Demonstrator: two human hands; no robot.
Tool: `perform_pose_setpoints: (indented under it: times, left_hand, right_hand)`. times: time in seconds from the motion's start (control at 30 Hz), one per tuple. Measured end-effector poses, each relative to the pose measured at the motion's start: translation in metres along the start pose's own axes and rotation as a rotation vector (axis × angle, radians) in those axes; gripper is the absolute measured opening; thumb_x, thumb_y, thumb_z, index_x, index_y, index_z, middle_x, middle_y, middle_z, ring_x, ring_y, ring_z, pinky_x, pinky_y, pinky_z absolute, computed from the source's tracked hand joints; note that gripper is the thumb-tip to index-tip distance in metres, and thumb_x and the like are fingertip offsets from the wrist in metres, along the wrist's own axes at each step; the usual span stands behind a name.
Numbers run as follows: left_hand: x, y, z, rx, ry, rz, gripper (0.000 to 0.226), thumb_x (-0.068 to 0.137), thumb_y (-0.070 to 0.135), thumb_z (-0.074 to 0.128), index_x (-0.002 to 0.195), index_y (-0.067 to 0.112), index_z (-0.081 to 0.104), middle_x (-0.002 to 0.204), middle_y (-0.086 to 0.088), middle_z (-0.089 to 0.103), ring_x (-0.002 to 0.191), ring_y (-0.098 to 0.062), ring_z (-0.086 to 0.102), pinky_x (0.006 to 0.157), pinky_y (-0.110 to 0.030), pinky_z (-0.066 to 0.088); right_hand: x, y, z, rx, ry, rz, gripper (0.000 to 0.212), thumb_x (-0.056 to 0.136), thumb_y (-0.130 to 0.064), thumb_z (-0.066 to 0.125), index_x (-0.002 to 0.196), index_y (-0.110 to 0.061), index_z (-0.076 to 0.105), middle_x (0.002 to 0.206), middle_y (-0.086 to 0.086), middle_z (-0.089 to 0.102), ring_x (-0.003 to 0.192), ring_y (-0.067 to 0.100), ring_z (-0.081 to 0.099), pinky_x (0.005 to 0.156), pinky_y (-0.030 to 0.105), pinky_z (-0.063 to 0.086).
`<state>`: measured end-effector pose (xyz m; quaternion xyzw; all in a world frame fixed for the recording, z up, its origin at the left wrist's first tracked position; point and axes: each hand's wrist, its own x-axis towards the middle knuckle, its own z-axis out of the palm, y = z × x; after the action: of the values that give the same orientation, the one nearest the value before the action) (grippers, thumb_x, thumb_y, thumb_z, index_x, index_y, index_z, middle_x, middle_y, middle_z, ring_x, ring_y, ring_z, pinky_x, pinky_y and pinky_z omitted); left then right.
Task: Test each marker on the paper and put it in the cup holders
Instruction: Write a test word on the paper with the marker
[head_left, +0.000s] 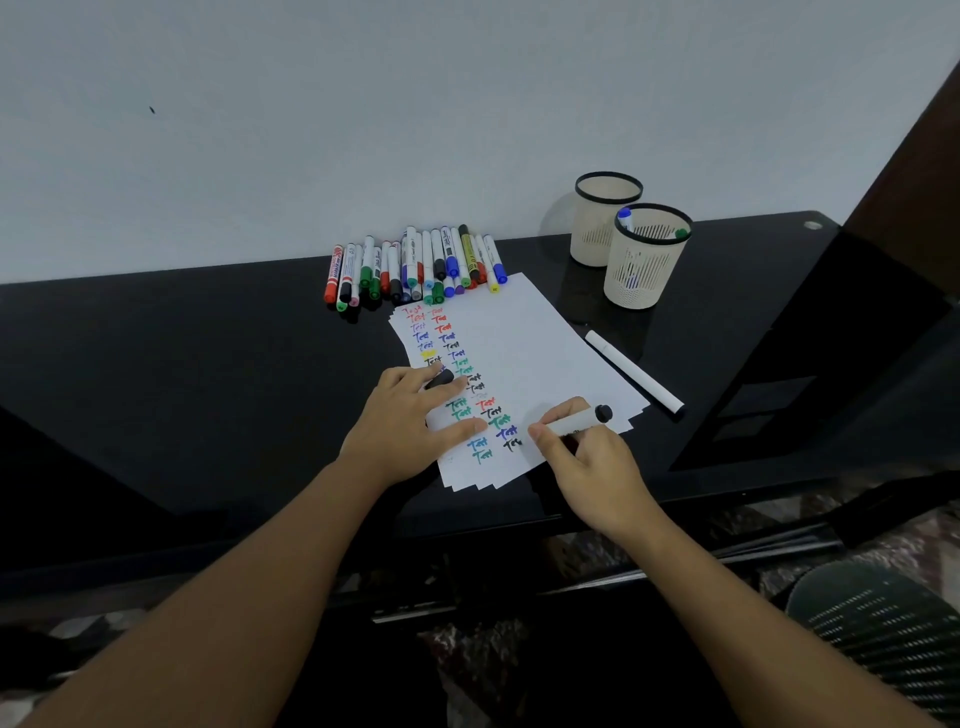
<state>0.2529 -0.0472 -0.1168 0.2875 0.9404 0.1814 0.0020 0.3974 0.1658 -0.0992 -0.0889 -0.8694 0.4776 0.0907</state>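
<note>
The marker (574, 420) in use sits lower centre-right of the frame, white barrel w/ a black end cap, tip down on the paper (519, 338) beside a black "Test" mark. The right hand (592, 462) grips it, thumb and fingers wrapped round the barrel. The left hand (410, 421) lies mostly flat on the paper's left side, pinning it, w/ a black cap (440, 379) held between the fingers; thumb stretched along the lower rows of writing.

Step in hand, as I read it: writing the test word w/ a black marker, near the bottom of the 2nd column. Next move prob calls for recapping, so the cap must come across to the tip, then a reach to the upper right where the cup holders stand: near cup (644, 260) already has a few markers, far cup (605, 218) touching or just behind it, contents not visible.

Another white marker (634, 371) lies just off the paper's right edge. A pile of markers (415, 267) waits at the paper's top edge, centre frame, on the black table (208, 364).

Hard to tell: the tip itself is hidden by the fingers; labels on the pile too small to read; the sheet looks like a fanned stack, count unclear.
</note>
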Motion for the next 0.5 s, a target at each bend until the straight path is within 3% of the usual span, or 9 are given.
perform_pose_setpoints:
  times: [0.23, 0.37, 0.5]
  left_hand:
    - [0.0005, -0.0007, -0.0006, 0.009, -0.011, -0.003, 0.092, 0.073, 0.094, 0.028, 0.148, 0.043, 0.045, 0.159, 0.01, 0.034, 0.139, -0.015, 0.022, 0.118, -0.044, 0.028]
    - [0.0, 0.0, -0.0005, 0.003, -0.005, -0.004, 0.091, 0.074, 0.094, 0.029, 0.148, 0.044, 0.045, 0.159, 0.01, 0.035, 0.138, -0.014, 0.023, 0.118, -0.043, 0.028]
    - [-0.0007, 0.0005, -0.0013, -0.002, 0.001, -0.002, 0.093, 0.073, 0.095, 0.027, 0.148, 0.043, 0.046, 0.159, 0.01, 0.035, 0.138, -0.015, 0.023, 0.118, -0.043, 0.028]
  right_hand:
    - [0.0022, -0.0017, 0.0016, -0.003, -0.005, -0.019, 0.007, 0.106, -0.036, 0.056, 0.099, -0.034, 0.054, 0.075, -0.04, 0.058, 0.071, -0.007, 0.058, 0.059, 0.012, 0.04]
    - [0.0007, -0.0006, -0.0001, 0.002, 0.014, 0.003, 0.011, 0.105, -0.037, 0.057, 0.096, -0.031, 0.054, 0.069, -0.03, 0.061, 0.067, -0.003, 0.059, 0.057, 0.013, 0.039]
    - [0.0002, -0.0024, -0.0004, 0.035, 0.009, 0.008, 0.01, 0.105, -0.039, 0.057, 0.095, -0.037, 0.056, 0.082, -0.03, 0.065, 0.079, 0.0, 0.063, 0.064, 0.018, 0.044]
